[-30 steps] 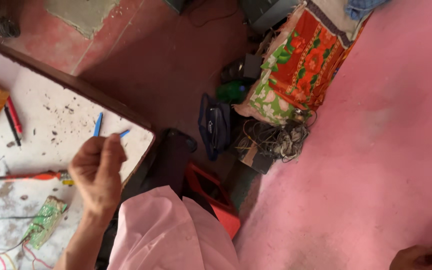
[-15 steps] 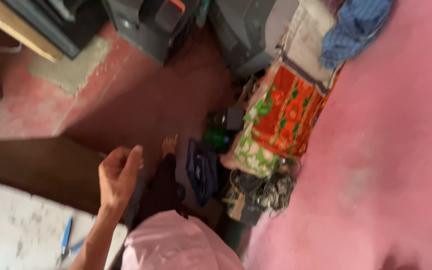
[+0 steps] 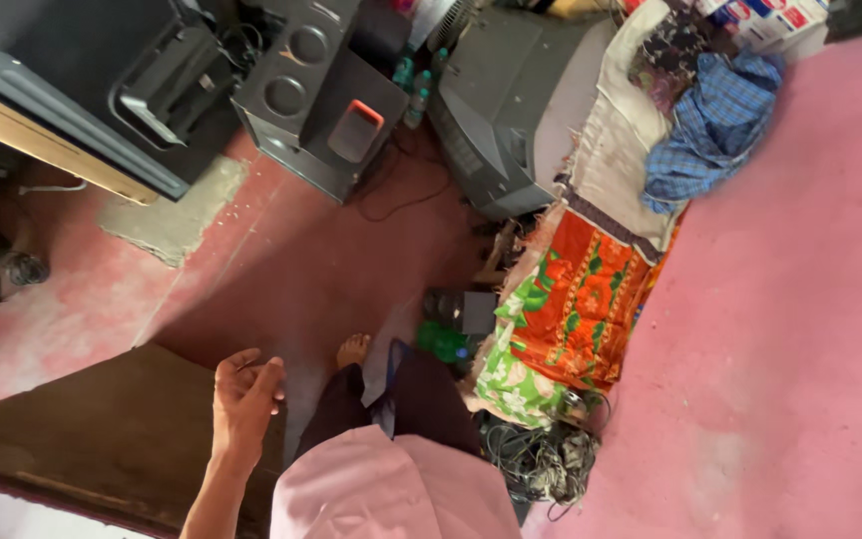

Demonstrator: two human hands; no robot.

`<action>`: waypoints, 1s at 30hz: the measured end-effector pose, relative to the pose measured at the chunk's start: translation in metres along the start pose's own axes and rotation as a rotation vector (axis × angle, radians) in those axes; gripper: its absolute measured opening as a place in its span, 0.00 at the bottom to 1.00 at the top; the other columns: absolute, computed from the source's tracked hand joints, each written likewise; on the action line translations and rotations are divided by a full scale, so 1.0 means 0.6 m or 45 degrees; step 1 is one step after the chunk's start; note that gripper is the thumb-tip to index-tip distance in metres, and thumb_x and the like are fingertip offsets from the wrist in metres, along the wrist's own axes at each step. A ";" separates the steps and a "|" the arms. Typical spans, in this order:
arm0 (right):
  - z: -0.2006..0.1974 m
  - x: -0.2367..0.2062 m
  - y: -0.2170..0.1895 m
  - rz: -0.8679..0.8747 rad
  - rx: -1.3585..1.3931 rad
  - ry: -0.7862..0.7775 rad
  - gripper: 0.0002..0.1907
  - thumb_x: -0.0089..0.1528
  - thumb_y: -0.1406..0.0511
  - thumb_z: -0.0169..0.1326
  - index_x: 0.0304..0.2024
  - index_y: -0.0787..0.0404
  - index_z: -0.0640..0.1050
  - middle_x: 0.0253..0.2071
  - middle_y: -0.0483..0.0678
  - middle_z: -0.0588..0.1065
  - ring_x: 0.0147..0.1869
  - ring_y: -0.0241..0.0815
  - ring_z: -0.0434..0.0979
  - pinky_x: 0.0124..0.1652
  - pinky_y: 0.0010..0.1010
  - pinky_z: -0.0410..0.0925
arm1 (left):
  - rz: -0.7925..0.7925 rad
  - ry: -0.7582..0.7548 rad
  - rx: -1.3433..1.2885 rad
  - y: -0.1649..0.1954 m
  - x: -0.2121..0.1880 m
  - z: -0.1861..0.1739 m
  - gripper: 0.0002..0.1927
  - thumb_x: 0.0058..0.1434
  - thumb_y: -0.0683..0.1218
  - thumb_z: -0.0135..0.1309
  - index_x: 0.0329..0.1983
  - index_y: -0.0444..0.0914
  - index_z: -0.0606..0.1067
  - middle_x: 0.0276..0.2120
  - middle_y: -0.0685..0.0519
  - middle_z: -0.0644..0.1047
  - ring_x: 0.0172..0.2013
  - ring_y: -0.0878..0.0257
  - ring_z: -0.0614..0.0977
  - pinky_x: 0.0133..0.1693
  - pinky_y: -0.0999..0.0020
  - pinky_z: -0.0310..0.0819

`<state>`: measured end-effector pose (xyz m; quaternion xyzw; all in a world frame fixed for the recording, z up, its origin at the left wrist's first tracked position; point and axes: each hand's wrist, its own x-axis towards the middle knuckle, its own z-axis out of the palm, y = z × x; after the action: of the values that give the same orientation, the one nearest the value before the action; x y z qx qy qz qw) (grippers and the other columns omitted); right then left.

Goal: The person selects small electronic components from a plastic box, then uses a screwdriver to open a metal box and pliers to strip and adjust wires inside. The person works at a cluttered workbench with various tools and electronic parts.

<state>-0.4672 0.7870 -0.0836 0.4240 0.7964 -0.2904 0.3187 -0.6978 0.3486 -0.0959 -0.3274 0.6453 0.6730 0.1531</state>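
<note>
My left hand [image 3: 246, 399] hangs loosely in the air with its fingers slightly curled and nothing in it. It is just beyond the dark brown wooden edge of the table [image 3: 102, 439] and above the red floor [image 3: 281, 269]. My pink shirt [image 3: 391, 489], dark trousers [image 3: 421, 389] and a bare foot [image 3: 353, 349] show below and to the right of the hand. My right hand is out of the picture.
A grey speaker box [image 3: 321, 100], an old grey television [image 3: 511, 120] and a black device [image 3: 102, 70] stand on the floor. An orange-and-green floral cloth [image 3: 571, 309], a blue checked cloth [image 3: 715, 125], tangled cables [image 3: 541, 459] and a green bottle [image 3: 441, 341] lie along the pink wall [image 3: 780, 349].
The view has swung off the white table top to the floor beyond it. The pens and tools have left the picture. My left hand has moved past the table's edge and opened a little.
</note>
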 end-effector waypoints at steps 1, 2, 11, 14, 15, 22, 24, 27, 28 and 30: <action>0.006 0.001 -0.018 0.030 -0.016 -0.017 0.24 0.68 0.54 0.60 0.58 0.63 0.72 0.54 0.56 0.70 0.53 0.42 0.71 0.44 0.34 0.66 | 0.025 0.008 0.015 0.002 0.008 -0.015 0.26 0.61 0.45 0.59 0.59 0.29 0.67 0.31 0.52 0.79 0.25 0.68 0.76 0.26 0.73 0.69; 0.011 -0.002 -0.032 0.060 -0.024 -0.031 0.25 0.68 0.54 0.60 0.59 0.63 0.72 0.55 0.56 0.70 0.53 0.43 0.71 0.45 0.34 0.65 | 0.103 0.035 0.106 0.002 0.016 -0.034 0.26 0.61 0.46 0.59 0.59 0.29 0.68 0.31 0.49 0.79 0.27 0.65 0.77 0.28 0.71 0.71; -0.023 0.104 -0.316 -0.424 -0.591 -0.222 0.32 0.69 0.47 0.63 0.63 0.60 0.70 0.61 0.57 0.69 0.59 0.44 0.69 0.48 0.37 0.64 | 0.112 0.369 0.983 -0.002 0.127 -0.212 0.35 0.61 0.57 0.61 0.65 0.33 0.68 0.40 0.36 0.82 0.46 0.37 0.82 0.49 0.47 0.76; -0.021 0.187 -0.523 -0.291 -0.104 -0.140 0.23 0.60 0.55 0.54 0.57 0.54 0.77 0.42 0.53 0.82 0.40 0.47 0.79 0.41 0.42 0.73 | 0.030 0.402 0.778 0.027 0.176 -0.238 0.37 0.57 0.56 0.62 0.65 0.34 0.67 0.40 0.38 0.82 0.44 0.42 0.84 0.48 0.49 0.77; -0.024 0.217 -0.611 -0.489 -0.317 -0.028 0.18 0.64 0.56 0.53 0.50 0.59 0.80 0.39 0.55 0.82 0.40 0.47 0.81 0.42 0.40 0.73 | 0.004 0.420 0.691 0.043 0.195 -0.247 0.37 0.56 0.56 0.62 0.65 0.34 0.67 0.40 0.39 0.83 0.43 0.44 0.85 0.47 0.51 0.77; 0.018 0.309 -1.103 -0.947 -0.255 0.127 0.17 0.62 0.57 0.56 0.49 0.57 0.80 0.44 0.53 0.82 0.51 0.51 0.81 0.49 0.38 0.71 | -0.005 0.511 0.596 0.183 0.349 -0.315 0.39 0.58 0.51 0.65 0.68 0.33 0.63 0.34 0.43 0.82 0.35 0.54 0.83 0.40 0.60 0.76; 0.060 0.320 -1.206 -1.195 -0.226 -0.008 0.16 0.64 0.57 0.56 0.48 0.59 0.80 0.45 0.53 0.82 0.50 0.49 0.83 0.49 0.37 0.73 | 0.032 0.518 0.314 0.210 0.385 -0.343 0.36 0.62 0.48 0.62 0.69 0.34 0.61 0.32 0.43 0.81 0.30 0.55 0.80 0.33 0.62 0.74; 0.133 0.307 -1.314 -1.058 -0.382 -0.274 0.18 0.62 0.56 0.57 0.49 0.58 0.79 0.46 0.52 0.82 0.51 0.47 0.84 0.51 0.36 0.74 | 0.195 0.584 0.202 0.245 0.439 -0.397 0.33 0.68 0.43 0.62 0.67 0.29 0.57 0.32 0.45 0.80 0.31 0.64 0.80 0.35 0.71 0.74; 0.153 0.295 -1.339 -1.118 -0.402 -0.278 0.18 0.62 0.56 0.57 0.50 0.59 0.79 0.48 0.53 0.81 0.53 0.48 0.82 0.52 0.37 0.73 | 0.189 0.595 0.238 0.259 0.454 -0.415 0.33 0.69 0.42 0.63 0.67 0.28 0.56 0.32 0.45 0.80 0.31 0.63 0.81 0.36 0.70 0.75; 0.193 0.267 -1.362 -1.107 -0.418 -0.322 0.19 0.63 0.55 0.56 0.51 0.58 0.79 0.50 0.53 0.81 0.55 0.49 0.81 0.53 0.38 0.72 | 0.119 0.555 0.185 0.277 0.489 -0.447 0.36 0.69 0.41 0.62 0.69 0.27 0.53 0.31 0.43 0.79 0.26 0.61 0.79 0.33 0.67 0.74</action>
<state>-1.2103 0.3954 -0.1202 -0.0428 0.8903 -0.3162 0.3249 -0.9538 0.0051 -0.1424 -0.4228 0.7244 0.5445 0.0019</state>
